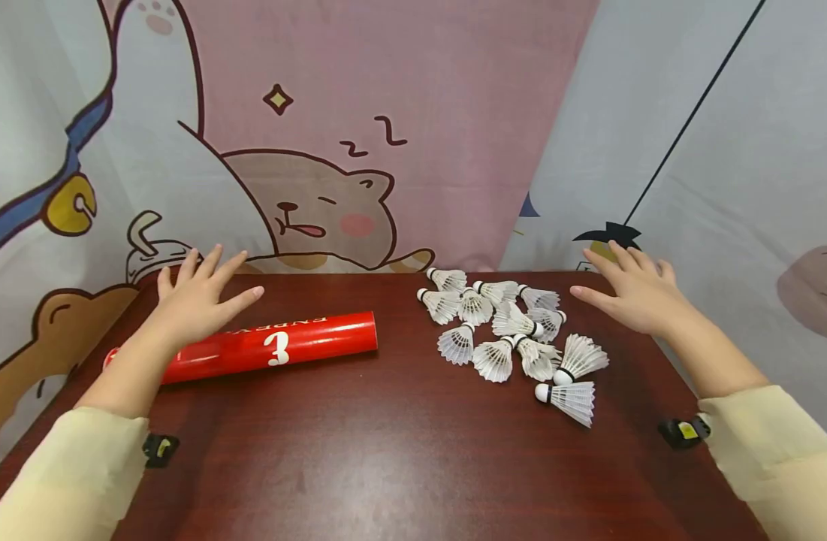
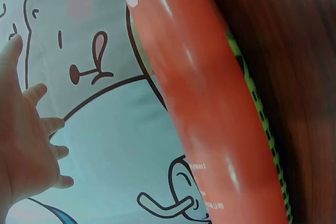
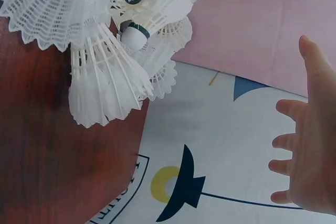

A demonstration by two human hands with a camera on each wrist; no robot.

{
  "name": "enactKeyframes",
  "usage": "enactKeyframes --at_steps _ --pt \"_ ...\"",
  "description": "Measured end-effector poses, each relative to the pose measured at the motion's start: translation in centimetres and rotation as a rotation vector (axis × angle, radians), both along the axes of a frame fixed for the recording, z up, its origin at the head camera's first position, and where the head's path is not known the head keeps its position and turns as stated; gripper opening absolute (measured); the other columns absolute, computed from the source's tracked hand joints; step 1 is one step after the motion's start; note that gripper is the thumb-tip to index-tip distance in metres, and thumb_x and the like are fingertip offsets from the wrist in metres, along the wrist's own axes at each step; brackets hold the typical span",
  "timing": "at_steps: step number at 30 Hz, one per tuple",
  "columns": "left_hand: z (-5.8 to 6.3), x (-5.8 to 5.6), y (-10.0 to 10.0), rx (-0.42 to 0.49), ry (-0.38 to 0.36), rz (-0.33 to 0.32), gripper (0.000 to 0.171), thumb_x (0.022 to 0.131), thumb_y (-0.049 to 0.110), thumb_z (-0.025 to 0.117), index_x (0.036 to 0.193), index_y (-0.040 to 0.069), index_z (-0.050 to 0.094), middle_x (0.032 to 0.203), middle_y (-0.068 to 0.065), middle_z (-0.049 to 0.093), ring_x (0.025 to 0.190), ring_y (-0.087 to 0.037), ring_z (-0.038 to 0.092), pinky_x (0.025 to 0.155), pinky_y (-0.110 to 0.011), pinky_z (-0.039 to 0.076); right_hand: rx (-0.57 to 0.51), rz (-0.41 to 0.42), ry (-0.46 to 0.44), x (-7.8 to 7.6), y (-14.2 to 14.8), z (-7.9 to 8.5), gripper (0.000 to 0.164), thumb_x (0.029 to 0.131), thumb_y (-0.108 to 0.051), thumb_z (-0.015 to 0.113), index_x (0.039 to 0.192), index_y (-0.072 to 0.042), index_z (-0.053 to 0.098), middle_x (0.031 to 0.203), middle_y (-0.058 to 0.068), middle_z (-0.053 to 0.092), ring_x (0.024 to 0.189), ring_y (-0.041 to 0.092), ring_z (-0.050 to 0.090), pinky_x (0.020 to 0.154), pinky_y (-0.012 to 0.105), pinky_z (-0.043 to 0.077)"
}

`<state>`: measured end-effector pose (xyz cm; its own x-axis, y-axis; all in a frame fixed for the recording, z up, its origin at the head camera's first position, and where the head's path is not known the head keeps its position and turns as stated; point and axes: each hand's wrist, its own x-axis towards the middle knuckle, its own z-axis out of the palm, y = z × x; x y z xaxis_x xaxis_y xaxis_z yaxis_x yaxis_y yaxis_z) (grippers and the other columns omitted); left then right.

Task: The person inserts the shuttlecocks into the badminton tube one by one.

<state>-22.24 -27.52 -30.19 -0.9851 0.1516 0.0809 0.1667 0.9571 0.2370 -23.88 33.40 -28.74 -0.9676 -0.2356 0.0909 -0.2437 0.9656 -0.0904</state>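
Note:
Above the left side of the table, my left hand (image 1: 200, 297) is held with fingers spread, overlapping a red shuttlecock tube (image 1: 325, 338) in the head view. The tube lies on its side, its printed red wall (image 2: 205, 82) filling much of the left wrist view. On the right, my right hand (image 1: 636, 289) hovers with straight, parted fingers and holds nothing. To its left lies a loose cluster of several white shuttlecocks (image 1: 492, 359), pointing various ways. Nearest the front is a netted-skirt shuttlecock (image 1: 575, 402); a feathered shuttlecock (image 3: 105, 85) shows beside it in the right wrist view.
The dark red-brown wooden table (image 1: 359, 458) ends at a back edge against a hanging cloth (image 1: 467, 135) printed with cartoon animals. More cloth hangs along both sides. Small dark wrist devices sit at both sleeve cuffs.

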Motion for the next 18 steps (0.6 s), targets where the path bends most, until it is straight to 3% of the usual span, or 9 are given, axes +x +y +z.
enactKeyframes --at_steps 7,18 --pt "-0.9 1.4 1.3 0.027 0.079 -0.031 0.082 0.09 0.067 0.042 0.154 0.02 0.023 0.156 -0.02 0.013 0.14 -0.046 -0.002 0.099 -0.068 -0.013 -0.023 0.022 0.1 1.8 0.3 -0.9 0.078 0.092 -0.06 0.048 0.153 -0.018 0.024 0.152 0.026 0.018 0.134 0.05 0.016 0.097 0.069 0.004" --pt "-2.6 3.0 3.1 0.058 0.195 -0.099 0.078 0.088 0.062 0.053 0.151 0.02 0.032 0.155 -0.018 0.021 0.141 -0.041 0.007 0.102 -0.068 -0.002 -0.103 0.033 0.185 3.9 0.5 -3.0 0.072 0.092 -0.051 0.055 0.149 -0.013 0.033 0.146 0.028 0.029 0.13 0.049 0.025 0.096 0.067 0.01"
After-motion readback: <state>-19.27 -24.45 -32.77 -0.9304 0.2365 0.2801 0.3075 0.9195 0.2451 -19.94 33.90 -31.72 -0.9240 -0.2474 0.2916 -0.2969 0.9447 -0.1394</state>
